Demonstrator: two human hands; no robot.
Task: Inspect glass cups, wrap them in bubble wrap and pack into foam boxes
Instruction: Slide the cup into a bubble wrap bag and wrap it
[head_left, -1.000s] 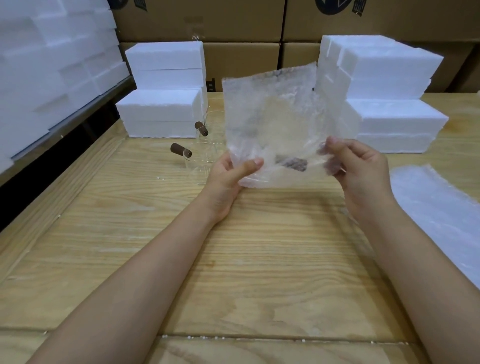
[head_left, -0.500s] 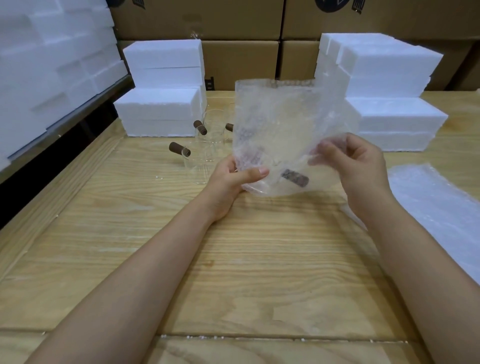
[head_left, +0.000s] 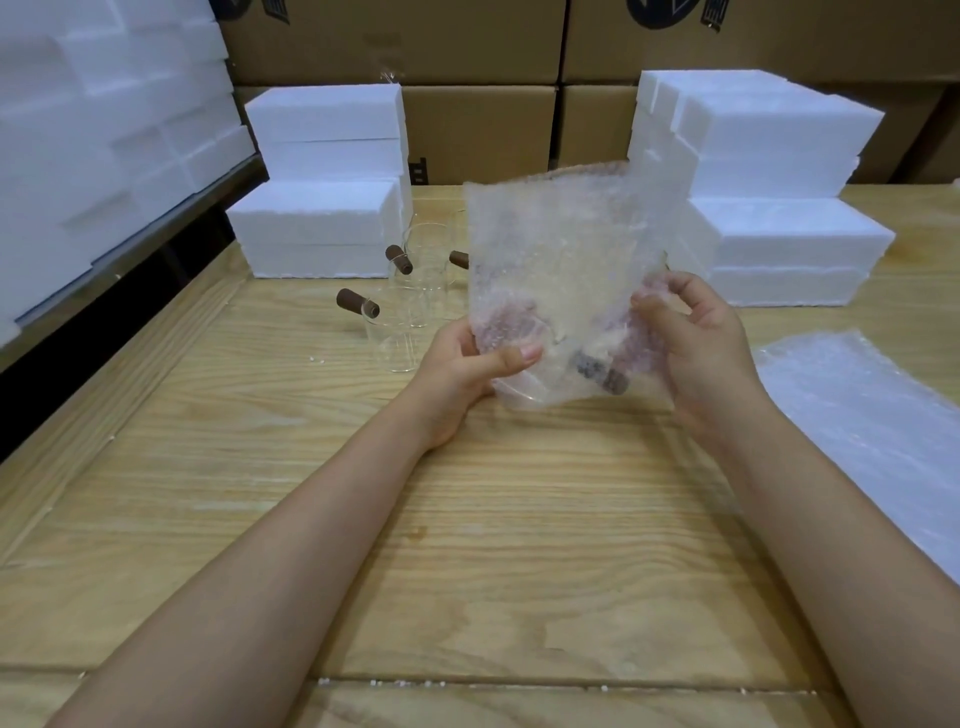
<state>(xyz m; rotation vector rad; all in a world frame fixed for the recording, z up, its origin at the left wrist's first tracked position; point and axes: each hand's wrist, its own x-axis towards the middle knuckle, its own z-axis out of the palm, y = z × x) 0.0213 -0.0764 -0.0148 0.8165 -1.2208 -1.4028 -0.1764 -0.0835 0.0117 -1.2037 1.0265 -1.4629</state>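
A pale wooden table (head_left: 467, 545), marked by long grain and crossed by a seam near its front edge, was lit softly and evenly. Behind it, brown cardboard cartons (head_left: 478, 130) were stacked across the whole back, with dark print seen on the upper ones. A dark gap (head_left: 78, 374) was left along the table's left edge.

This is looking like a warehouse packing station. Brown cardboard cartons (head_left: 478, 130) are standing stacked along the back, white foam boxes (head_left: 322, 156) are sitting in piles on a bare plywood tabletop (head_left: 467, 519), foam blocks (head_left: 104, 130) are filling a shelf (head_left: 171, 210) at the left, and spare bubble wrap sheets (head_left: 857, 426) are lying at the right.
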